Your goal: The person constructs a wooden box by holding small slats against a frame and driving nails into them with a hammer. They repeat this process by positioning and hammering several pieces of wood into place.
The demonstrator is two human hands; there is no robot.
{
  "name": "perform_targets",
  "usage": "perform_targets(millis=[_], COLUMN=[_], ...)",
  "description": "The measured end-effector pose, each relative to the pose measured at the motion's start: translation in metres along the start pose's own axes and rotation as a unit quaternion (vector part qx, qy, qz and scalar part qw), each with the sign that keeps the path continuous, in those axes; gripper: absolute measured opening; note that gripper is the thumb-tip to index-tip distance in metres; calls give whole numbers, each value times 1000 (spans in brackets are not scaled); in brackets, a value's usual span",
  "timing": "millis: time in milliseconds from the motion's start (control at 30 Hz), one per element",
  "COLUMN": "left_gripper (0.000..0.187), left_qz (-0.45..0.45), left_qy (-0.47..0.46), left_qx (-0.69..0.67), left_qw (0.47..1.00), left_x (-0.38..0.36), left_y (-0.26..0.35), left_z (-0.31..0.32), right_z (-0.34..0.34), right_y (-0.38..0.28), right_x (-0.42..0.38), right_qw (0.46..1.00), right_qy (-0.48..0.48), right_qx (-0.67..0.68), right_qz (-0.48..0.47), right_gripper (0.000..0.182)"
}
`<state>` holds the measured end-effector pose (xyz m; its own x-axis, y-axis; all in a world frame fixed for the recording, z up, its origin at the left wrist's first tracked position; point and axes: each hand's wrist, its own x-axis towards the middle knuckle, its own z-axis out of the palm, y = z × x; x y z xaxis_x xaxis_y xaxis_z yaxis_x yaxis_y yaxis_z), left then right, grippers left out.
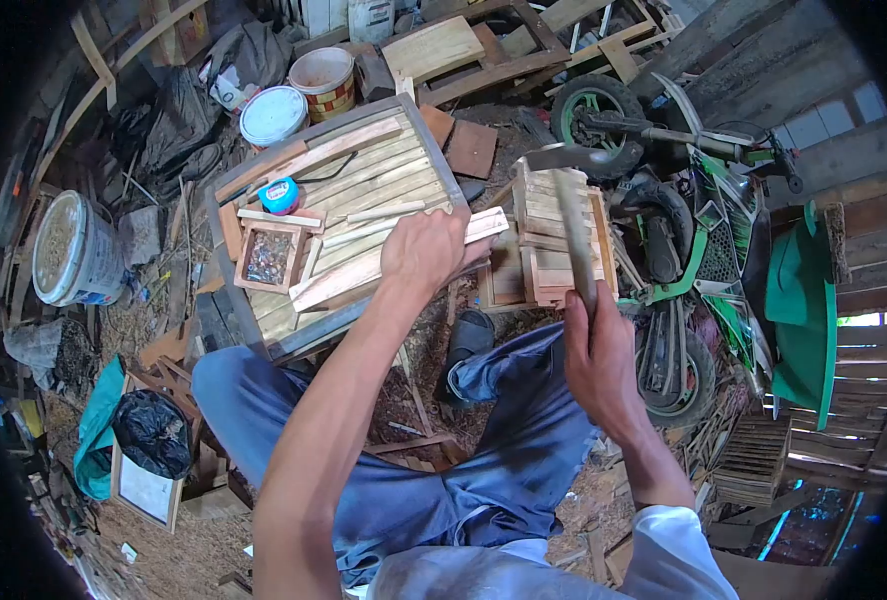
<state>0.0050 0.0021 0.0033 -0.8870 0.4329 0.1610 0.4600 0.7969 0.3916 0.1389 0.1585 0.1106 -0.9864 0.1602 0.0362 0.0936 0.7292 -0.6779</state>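
My left hand (424, 245) is closed around a pale wooden strip (339, 285), pressing it on the slatted wooden tabletop (394, 180). The strip's right end sticks out past the table edge; my fingers hide its middle. My right hand (601, 355) grips the handle of a hammer (576, 225), held upright with its head raised above a small slatted wooden piece (549, 215). Left of my left hand, a small wooden box (269, 255) holds many small metal bits, perhaps nails. Beside it sits a blue tape measure (279, 195). Thinner wood strips lie nearby.
A green motorbike (694, 240) stands to the right, near a green plastic chair (804, 310). Buckets (274, 115) stand behind the table, with another white bucket (89, 250) on the left. A black bag (154, 435) lies at lower left. Wood scraps and shavings cover the floor.
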Motion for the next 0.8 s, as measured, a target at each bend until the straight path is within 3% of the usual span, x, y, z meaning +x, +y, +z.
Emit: perform_targets(millis=[100,133,367,500,633,800], left_gripper=[51,51,51,51,50,48], left_qz=[-8,-11,-13,-12,1,-7], left_qy=[-25,-29,-43,-36,-28,-35], left_qx=[-10,-10,-8,4,-10,5], left_qw=[1000,999,999,999,1000,999], left_x=[0,1,1,2,-1,0], left_y=[1,1,1,3,1,4], left_z=[-3,-3,-2,-8,-3,-9], right_z=[21,24,17,27,17,33], right_y=[29,34,15,32,2,41], right_x=[-3,1,-6,-3,-13,-9], right_qw=[997,993,999,991,1000,993], right_qy=[-19,-76,20,-89,22,-63], right_qx=[-70,-84,13,-102,10,-98], right_qz=[1,25,-23,-3,-5,-10], right_gripper=[15,15,15,14,18,13])
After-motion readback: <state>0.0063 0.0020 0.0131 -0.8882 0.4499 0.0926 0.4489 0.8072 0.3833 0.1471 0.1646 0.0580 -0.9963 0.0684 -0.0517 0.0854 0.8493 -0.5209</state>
